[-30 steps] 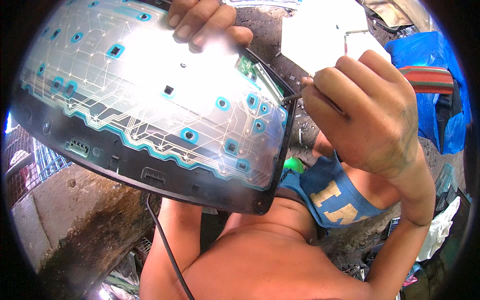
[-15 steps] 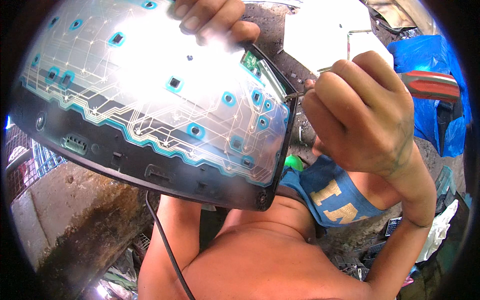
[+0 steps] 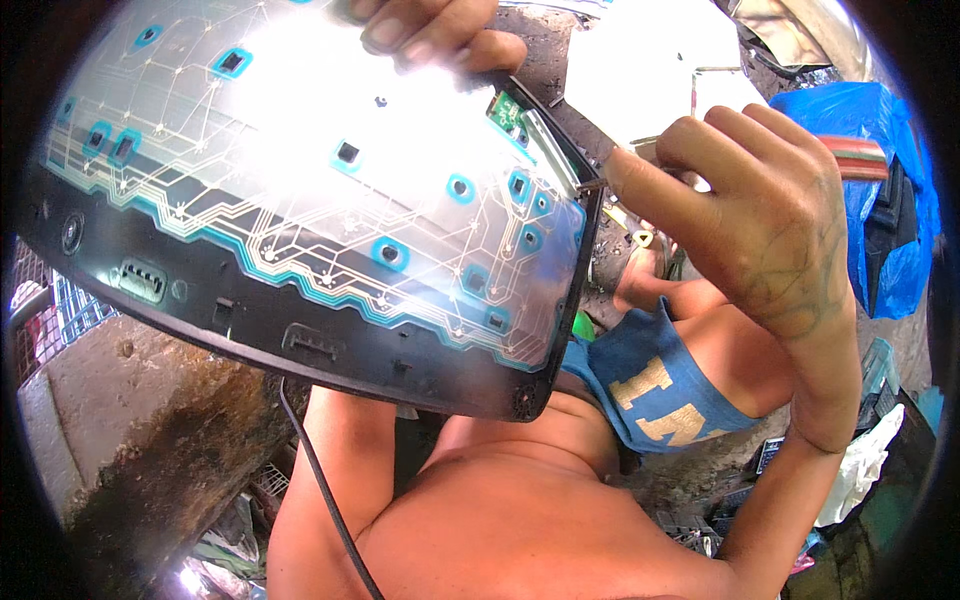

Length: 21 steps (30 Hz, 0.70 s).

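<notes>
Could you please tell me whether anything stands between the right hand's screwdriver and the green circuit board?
Yes: a narrow silvery strip lies between the green circuit board and the screwdriver in the right hand, its tip near the strip's lower end.

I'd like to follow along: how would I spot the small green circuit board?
Find the large black casing covered by a clear, line-patterned sheet. Go along its upper right edge to just below the left hand; the small green circuit board sits there. Its green colour sets it apart from the slim silvery strip beside it.
</notes>
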Tool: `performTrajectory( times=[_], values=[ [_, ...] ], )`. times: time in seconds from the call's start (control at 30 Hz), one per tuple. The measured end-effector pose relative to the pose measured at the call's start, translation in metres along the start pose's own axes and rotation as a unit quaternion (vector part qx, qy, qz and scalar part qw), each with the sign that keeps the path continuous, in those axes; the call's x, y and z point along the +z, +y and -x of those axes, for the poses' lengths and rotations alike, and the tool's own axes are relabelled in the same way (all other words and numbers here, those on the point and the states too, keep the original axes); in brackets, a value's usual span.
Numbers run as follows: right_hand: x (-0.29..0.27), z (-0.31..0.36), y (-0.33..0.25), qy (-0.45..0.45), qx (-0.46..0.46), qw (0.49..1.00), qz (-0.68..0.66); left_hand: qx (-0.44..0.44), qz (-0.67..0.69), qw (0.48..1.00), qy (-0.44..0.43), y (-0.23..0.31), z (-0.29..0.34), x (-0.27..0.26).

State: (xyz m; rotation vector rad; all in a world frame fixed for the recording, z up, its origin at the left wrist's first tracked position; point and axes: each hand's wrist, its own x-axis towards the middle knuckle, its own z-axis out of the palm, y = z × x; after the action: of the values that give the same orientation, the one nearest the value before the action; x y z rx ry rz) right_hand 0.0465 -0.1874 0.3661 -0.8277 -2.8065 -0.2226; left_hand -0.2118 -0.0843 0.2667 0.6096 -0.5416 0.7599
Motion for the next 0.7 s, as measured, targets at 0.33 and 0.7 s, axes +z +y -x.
performTrajectory(
  times=[0.33, 0.7],
  values=[
    [0.004, 0.001, -0.006, -0.016, 0.006, 0.999, -0.042, 0.004, -0.004, 1.000, 0.002, -0.002, -0.001, 0.003],
    [0.016, -0.010, -0.014, 0.201, -0.034, 0.978, -0.042, 0.008, 0.003, 1.000, 0.007, -0.005, 0.000, 0.005]
  ],
)
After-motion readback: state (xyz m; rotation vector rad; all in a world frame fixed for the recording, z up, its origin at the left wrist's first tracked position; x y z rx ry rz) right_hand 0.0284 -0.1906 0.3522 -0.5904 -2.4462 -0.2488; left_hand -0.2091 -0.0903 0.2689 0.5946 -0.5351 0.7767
